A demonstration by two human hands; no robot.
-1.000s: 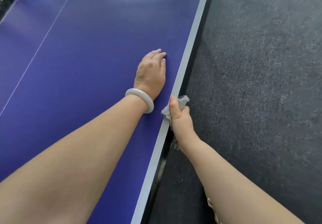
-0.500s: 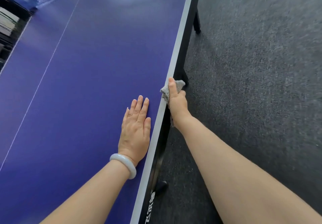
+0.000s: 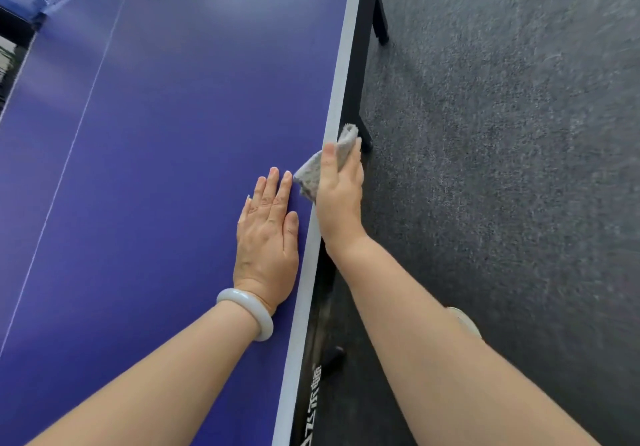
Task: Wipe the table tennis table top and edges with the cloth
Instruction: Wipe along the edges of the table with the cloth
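The blue table [image 3: 166, 168] with a grey edge [image 3: 341, 74] stands on dark carpet [image 3: 502, 168]. The left hand [image 3: 266, 237] lies flat on top; the right hand [image 3: 341, 196] grips a grey cloth [image 3: 311, 175] at the edge.

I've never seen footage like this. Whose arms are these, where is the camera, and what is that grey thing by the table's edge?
There is no machine here. A person wears a camera on the head that looks forward and down, so you see their own bare arms. The left hand lies flat, fingers straight, on the blue table tennis table top, with a pale white bangle on its wrist. The right hand grips a small grey cloth at the table's light grey edge stripe. Beside that are the table's black frame and a dark grey carpet.
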